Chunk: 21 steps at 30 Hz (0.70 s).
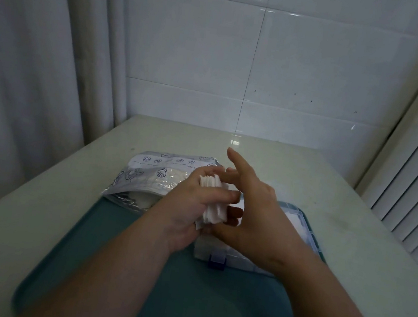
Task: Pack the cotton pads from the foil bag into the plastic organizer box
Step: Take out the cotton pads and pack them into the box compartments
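Broadly, at the back: glossy white tiled wall (267,60), flanked by a pale curtain (30,57) on the left and a slatted white panel (415,183) on the right.

Below that, a pale desk (39,203) reaching to the wall and carrying everything else.

On the desk, close to the camera, a teal tray (185,300) with rounded corners, partly covered by both forearms.

Next in size, the foil bag (153,170): lying flat at the far left corner of the tray, mostly on the desk with its near edge overlapping the tray rim. Silver, printed with shells and small round icons, with a clear window showing white pads inside. Near end gaping, with more white visible in the mouth.

Then the plastic organizer box (297,222): clear, resting on the right part of the tray, largely hidden behind the right wrist and forearm. Blue latch (217,260) at its near edge. Something white showing through the walls, too blurred to name.

Left hand (186,208): raised above the tray between bag and box, grasping a stack of cotton pads (214,206), with thumb laid across the front of the stack and fingers curled around the back.

Right hand (256,211): just beside the stack on its right, fingers released and spread, index finger straight and pointing toward the wall. Contact with the pads not clear.

Stack itself: white, square-edged, held on end, slightly fanned, in the air above the near left end of the box.
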Each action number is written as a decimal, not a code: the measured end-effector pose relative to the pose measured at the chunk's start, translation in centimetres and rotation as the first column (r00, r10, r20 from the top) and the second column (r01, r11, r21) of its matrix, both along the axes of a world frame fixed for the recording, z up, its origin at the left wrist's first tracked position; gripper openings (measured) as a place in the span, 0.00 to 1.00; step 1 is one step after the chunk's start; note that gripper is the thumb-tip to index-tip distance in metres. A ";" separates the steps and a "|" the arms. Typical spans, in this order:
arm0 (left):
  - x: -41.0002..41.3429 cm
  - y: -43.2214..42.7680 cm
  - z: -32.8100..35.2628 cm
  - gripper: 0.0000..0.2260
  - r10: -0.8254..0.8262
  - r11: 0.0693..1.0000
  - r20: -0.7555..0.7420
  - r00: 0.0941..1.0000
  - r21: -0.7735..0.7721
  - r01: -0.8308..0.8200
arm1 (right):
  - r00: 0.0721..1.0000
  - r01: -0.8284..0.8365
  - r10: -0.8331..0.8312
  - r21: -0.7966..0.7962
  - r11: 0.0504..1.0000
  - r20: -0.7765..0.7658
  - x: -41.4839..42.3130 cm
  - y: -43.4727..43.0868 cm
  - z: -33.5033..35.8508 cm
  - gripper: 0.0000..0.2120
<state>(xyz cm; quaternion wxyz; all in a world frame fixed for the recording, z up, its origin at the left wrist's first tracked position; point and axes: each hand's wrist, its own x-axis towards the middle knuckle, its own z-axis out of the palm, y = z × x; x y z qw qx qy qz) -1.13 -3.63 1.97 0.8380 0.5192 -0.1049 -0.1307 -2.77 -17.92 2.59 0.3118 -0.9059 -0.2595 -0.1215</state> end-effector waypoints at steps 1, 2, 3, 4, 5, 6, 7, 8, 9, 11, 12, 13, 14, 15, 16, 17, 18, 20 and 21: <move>0.0 -0.1 0.0 0.26 -0.011 1.000 0.009 1.000 0.008 0.011 | 1.000 0.005 -0.005 -0.010 1.000 0.014 0.0 0.0 0.0 0.53; 0.1 -0.1 0.0 0.28 -0.013 1.000 0.011 1.000 0.007 0.013 | 1.000 0.010 -0.009 -0.024 1.000 0.023 0.0 -0.1 0.0 0.52; 0.1 -0.1 0.0 0.29 -0.008 1.000 0.006 1.000 0.003 0.008 | 1.000 0.013 -0.012 -0.042 0.999 0.026 0.0 -0.1 0.1 0.52; 0.1 -0.1 0.0 0.29 -0.004 1.000 0.003 1.000 0.002 0.004 | 1.000 0.016 -0.014 -0.060 0.998 0.026 0.0 -0.1 0.1 0.52; 0.1 -0.1 0.0 0.29 -0.006 1.000 0.001 1.000 0.005 0.006 | 1.000 0.018 -0.016 -0.065 0.998 0.022 -0.1 -0.1 0.2 0.53; 0.1 -0.1 0.0 0.27 -0.021 1.000 0.008 1.000 0.012 0.021 | 1.000 0.017 -0.016 -0.059 0.998 0.012 -0.1 -0.1 0.2 0.53; 0.1 -0.1 -0.1 0.24 -0.033 0.999 0.018 0.999 0.021 0.033 | 1.000 0.012 -0.012 -0.049 0.999 -0.003 -0.2 -0.1 0.2 0.54; 0.0 -0.2 -0.1 0.20 -0.037 0.999 0.025 0.999 0.027 0.036 | 1.000 0.006 -0.007 -0.045 0.999 -0.013 -0.2 -0.1 0.2 0.55; -0.1 -0.2 -0.1 0.19 -0.038 0.999 0.028 0.999 0.030 0.037 | 1.000 0.001 -0.002 -0.046 0.999 -0.014 -0.2 -0.1 0.2 0.55; -0.1 -0.2 -0.1 0.21 -0.045 0.998 0.023 0.999 0.037 0.044 | 1.000 0.007 -0.006 -0.047 0.999 0.005 -0.1 -0.2 0.2 0.53; -0.1 -0.3 -0.2 0.22 -0.044 0.998 0.014 0.999 0.038 0.044 | 1.000 0.011 -0.011 -0.043 0.999 0.012 -0.1 -0.2 0.3 0.53; 0.0 -0.3 -0.2 0.22 -0.038 0.999 0.001 0.999 0.033 0.038 | 1.000 0.013 -0.012 -0.038 0.999 0.014 -0.1 -0.2 0.3 0.52; 0.0 -0.3 -0.3 0.22 -0.030 0.999 -0.007 1.000 0.030 0.031 | 1.000 0.012 -0.012 -0.035 0.999 0.010 -0.1 -0.2 0.3 0.52; 0.0 -0.3 -0.3 0.22 -0.021 0.999 -0.014 1.000 0.028 0.022 | 1.000 0.011 -0.011 -0.035 0.999 0.004 -0.2 -0.1 0.3 0.53; 0.0 -0.3 -0.4 0.22 -0.018 0.999 -0.016 1.000 0.027 0.019 | 1.000 0.011 -0.011 -0.039 0.999 -0.006 -0.2 -0.1 0.3 0.53; 0.0 -0.4 -0.4 0.22 -0.015 0.999 -0.018 1.000 0.028 0.016 | 1.000 0.008 -0.009 -0.048 0.999 -0.019 -0.2 0.0 0.3 0.54; -0.1 -0.4 -0.4 0.23 -0.014 0.999 -0.021 1.000 0.029 0.014 | 1.000 0.007 -0.009 -0.066 0.998 -0.030 -0.3 0.1 0.3 0.54; -0.2 -0.4 -0.3 0.23 -0.011 0.999 -0.028 1.000 0.032 0.012 | 0.999 0.010 -0.014 -0.103 0.995 -0.034 -0.3 0.1 0.3 0.55; -0.2 -0.4 -0.2 0.24 -0.009 0.999 -0.032 0.999 0.035 0.010 | 0.999 0.017 -0.020 -0.112 0.994 -0.028 -0.3 0.1 0.3 0.54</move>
